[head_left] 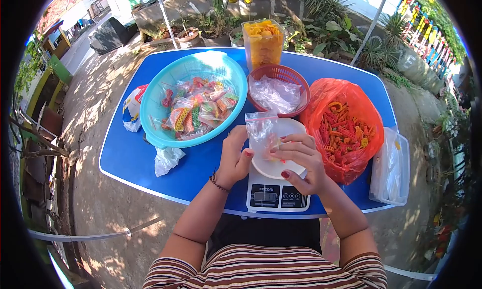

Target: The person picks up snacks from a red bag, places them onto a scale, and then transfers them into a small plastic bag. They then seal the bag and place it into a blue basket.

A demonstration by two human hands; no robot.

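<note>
A clear zip bag (262,131) with a red strip along its top stands upright between my hands, above the white round plate of a kitchen scale (254,194). My left hand (234,156) is at the bag's left side, its thumb in front and some fingertips hidden behind the plastic. Curved over the plate, my right hand (304,161) has its fingertips by the bag's right side and its thumb apart from them. A few reddish bits show low in the bag. Its exact contents are blurred. The scale's display digits are too faint to read.
A turquoise basket (153,96) holds filled snack bags. Behind the scale is a red basket (307,96) of clear bags. At the right lie an orange-red plastic bag (314,101) of crinkled snacks and a plastic box (396,193). A tub of yellow chips (263,40) stands behind.
</note>
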